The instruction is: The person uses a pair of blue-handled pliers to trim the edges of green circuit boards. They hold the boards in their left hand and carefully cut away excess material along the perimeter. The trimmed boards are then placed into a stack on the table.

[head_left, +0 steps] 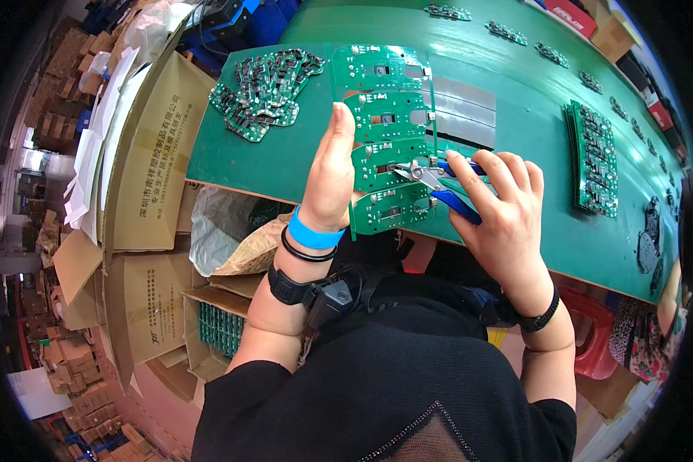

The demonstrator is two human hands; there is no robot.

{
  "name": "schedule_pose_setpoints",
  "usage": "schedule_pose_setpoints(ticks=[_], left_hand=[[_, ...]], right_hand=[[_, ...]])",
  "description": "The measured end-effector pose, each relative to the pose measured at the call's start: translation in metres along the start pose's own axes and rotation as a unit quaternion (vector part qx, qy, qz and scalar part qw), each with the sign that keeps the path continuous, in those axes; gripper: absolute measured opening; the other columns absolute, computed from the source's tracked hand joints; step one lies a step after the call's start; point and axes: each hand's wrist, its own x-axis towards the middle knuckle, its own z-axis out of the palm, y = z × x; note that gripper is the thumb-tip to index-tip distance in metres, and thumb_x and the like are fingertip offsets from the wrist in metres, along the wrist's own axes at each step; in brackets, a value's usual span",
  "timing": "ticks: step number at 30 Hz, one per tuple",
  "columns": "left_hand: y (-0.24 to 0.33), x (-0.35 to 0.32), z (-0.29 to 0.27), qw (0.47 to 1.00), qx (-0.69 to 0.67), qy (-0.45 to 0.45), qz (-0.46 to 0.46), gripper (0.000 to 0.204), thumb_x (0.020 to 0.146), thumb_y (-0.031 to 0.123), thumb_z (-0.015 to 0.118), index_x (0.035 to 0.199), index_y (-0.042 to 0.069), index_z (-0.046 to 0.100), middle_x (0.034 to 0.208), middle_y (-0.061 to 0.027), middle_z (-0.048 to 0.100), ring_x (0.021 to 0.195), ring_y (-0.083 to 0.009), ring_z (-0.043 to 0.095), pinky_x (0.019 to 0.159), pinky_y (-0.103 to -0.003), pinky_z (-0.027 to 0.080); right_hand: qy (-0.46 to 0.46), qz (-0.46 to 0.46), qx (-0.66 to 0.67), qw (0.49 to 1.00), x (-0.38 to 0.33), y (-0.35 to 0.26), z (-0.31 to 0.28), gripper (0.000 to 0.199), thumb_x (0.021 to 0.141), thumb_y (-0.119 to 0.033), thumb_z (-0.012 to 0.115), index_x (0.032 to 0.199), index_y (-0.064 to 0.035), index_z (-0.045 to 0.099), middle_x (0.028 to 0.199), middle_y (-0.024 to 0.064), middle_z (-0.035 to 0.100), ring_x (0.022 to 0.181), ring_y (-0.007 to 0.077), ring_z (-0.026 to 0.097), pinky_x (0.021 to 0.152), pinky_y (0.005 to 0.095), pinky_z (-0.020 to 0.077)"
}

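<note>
My left hand (330, 173) grips the left edge of a green circuit board panel (383, 100), its thumb pointing up and its fingers mostly hidden behind. Several joined boards make up the panel, each with a small dark slot and metal parts. My right hand (504, 212) is wrapped round a pair of cutting pliers (458, 206) with blue handles. The plier jaws lie at the right edge of the panel, near its lower boards. Whether the jaws touch the board I cannot tell.
A heap of small circuit boards (266, 88) lies left on the green table (323, 169). At right stands a stack of board panels (593, 158); more boards line the far side. Grey strips (460, 112) lie behind the pliers. Cardboard boxes (158, 154) stand left; a red stool (589, 327) is below right.
</note>
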Motion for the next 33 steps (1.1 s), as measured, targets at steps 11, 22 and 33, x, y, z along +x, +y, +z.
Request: schedule_pose_setpoints(ticks=[11,22,33], left_hand=[[0.000,-0.003,-0.002,0.998,-0.063,0.012,-0.025,0.062,0.103,0.052,0.024,0.138,0.004,0.041,0.126,-0.0171,0.057,0.108,-0.0284,0.064,0.087,-0.042,0.058],[-0.020,-0.017,-0.031,0.925,-0.361,-0.073,-0.095,0.079,0.099,0.062,0.020,0.151,0.003,0.019,0.151,-0.0218,0.032,0.119,-0.0420,0.054,0.090,-0.054,0.054],[-0.045,-0.023,-0.014,0.922,-0.375,-0.073,-0.065,0.065,0.101,0.053,0.031,0.151,0.010,0.028,0.153,-0.0309,0.022,0.101,-0.0353,0.063,0.070,-0.043,0.059]], right_hand=[[0.041,-0.031,0.011,0.999,0.003,0.004,0.009,0.059,0.059,-0.019,0.079,0.115,-0.0150,0.065,0.101,0.0030,0.059,0.092,0.0218,0.056,0.080,0.0393,0.0390],[0.090,0.106,0.096,0.986,-0.012,0.034,0.010,0.053,0.059,-0.016,0.078,0.111,-0.0132,0.066,0.095,0.0049,0.060,0.088,0.0255,0.056,0.078,0.0403,0.0404],[0.095,0.160,0.083,0.979,-0.035,0.031,0.015,0.045,0.067,-0.023,0.075,0.110,-0.0123,0.065,0.095,0.0043,0.059,0.090,0.0237,0.055,0.079,0.0391,0.0392]])
